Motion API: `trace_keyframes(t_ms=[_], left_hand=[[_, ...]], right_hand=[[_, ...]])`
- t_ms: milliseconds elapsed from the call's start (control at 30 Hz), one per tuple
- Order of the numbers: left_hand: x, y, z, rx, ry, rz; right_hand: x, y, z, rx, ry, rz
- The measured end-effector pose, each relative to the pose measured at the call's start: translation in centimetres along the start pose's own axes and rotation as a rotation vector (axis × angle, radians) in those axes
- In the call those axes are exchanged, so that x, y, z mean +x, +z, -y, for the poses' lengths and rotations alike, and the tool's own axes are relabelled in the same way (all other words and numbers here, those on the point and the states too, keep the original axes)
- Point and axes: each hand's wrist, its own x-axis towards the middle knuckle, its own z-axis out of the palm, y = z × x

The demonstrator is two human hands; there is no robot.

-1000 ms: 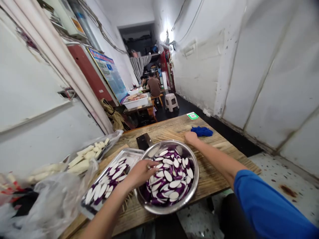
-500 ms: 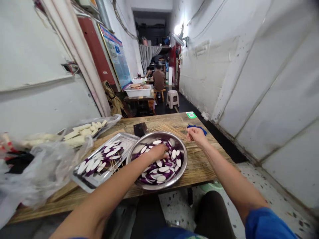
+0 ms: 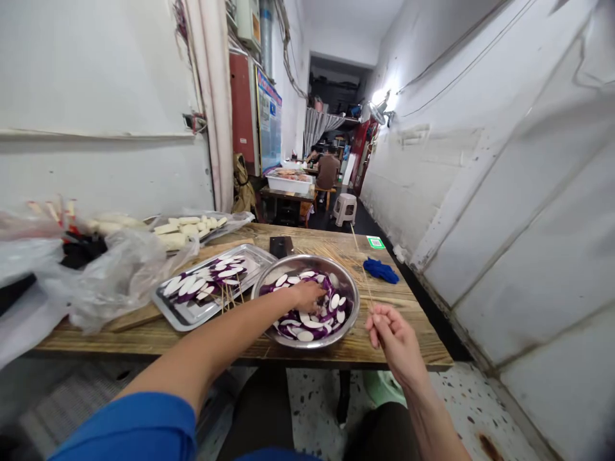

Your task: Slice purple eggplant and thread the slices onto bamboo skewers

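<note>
My left hand (image 3: pixel 308 297) reaches down into a round metal bowl (image 3: pixel 353 304) of sliced purple eggplant (image 3: pixel 305 335). Its fingers are bent among the slices, their tips hidden, so a grip on a slice cannot be made out. To the right of the bowl, my right hand (image 3: pixel 391 330) is closed, pinching the lower end of a thin bamboo skewer (image 3: pixel 365 278) that points up and away. More skewers (image 3: pixel 331 250) lie loose behind the bowl. On the left, a metal tray (image 3: pixel 257 256) bears skewered eggplant slices (image 3: pixel 202 278).
A dark cleaver blade (image 3: pixel 281 246) lies behind the bowl. A blue cloth (image 3: pixel 381 270) and a green code card (image 3: pixel 375 242) are at the table's right. Plastic bags (image 3: pixel 120 275) and pale cut pieces (image 3: pixel 187 227) crowd the left. Farther off, a person (image 3: pixel 329 169) sits beyond a white tub (image 3: pixel 288 184).
My right hand has come back toward me from beside the blue cloth, and a raised skewer now shows in it. My left hand stays in the bowl. The camera view has turned left.
</note>
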Motion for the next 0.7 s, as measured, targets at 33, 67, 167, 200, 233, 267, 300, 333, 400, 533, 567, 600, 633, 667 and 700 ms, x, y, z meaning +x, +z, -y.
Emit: trace_keyframes(t_ms=[33,67,167,200,233,267,300,333,400,533,567,600,633,667,700], left_hand=[[0.0,-0.4,-0.3,0.015,-0.007,0.025],[0.0,-0.7,-0.6,0.036,-0.016,0.067],[0.0,-1.3,-2.0,0.108,-0.093,0.137],[0.0,-1.3,-2.5,0.177,-0.129,0.105],[0.0,-1.3,-3.2,0.272,-0.148,0.041],[0.0,-1.1,-3.8,0.373,-0.142,-0.027],[0.0,-0.9,-4.4,0.458,-0.113,-0.073],[0.1,-0.6,-4.9,0.507,-0.071,-0.081],[0.4,0.2,-5.5,0.513,-0.034,-0.008],[1.3,1.9,-5.1,0.427,-0.163,0.027],[1.5,2.2,-4.8,0.384,-0.162,0.007],[1.7,2.4,-4.6,0.328,-0.146,-0.007],[1.8,2.4,-4.5,0.265,-0.125,-0.018],[1.9,2.2,-4.4,0.197,-0.103,-0.034],[1.9,1.8,-4.5,0.121,-0.087,-0.058]], right_hand=[[-0.5,0.0,-0.3,0.015,0.0,-0.011],[-1.0,0.0,-0.6,0.027,0.008,-0.022],[-2.4,-0.3,-1.3,0.038,0.036,-0.051],[-2.8,-0.4,-1.4,0.036,0.041,-0.06],[-3.2,-0.4,-1.5,0.034,0.046,-0.067],[-3.5,-0.4,-1.5,0.033,0.048,-0.07],[-3.8,-0.5,-1.5,0.033,0.049,-0.072],[-4.0,-0.4,-1.5,0.033,0.053,-0.075],[-4.2,-0.2,-1.7,0.037,0.054,-0.086],[-4.2,0.4,-2.5,0.087,0.017,-0.157],[-4.1,0.6,-2.7,0.099,0.001,-0.17],[-4.1,0.7,-2.8,0.103,-0.009,-0.177],[-4.0,0.8,-2.8,0.1,-0.011,-0.174],[-4.0,0.8,-2.8,0.091,-0.007,-0.164],[-3.9,0.8,-2.7,0.08,0.002,-0.152]])
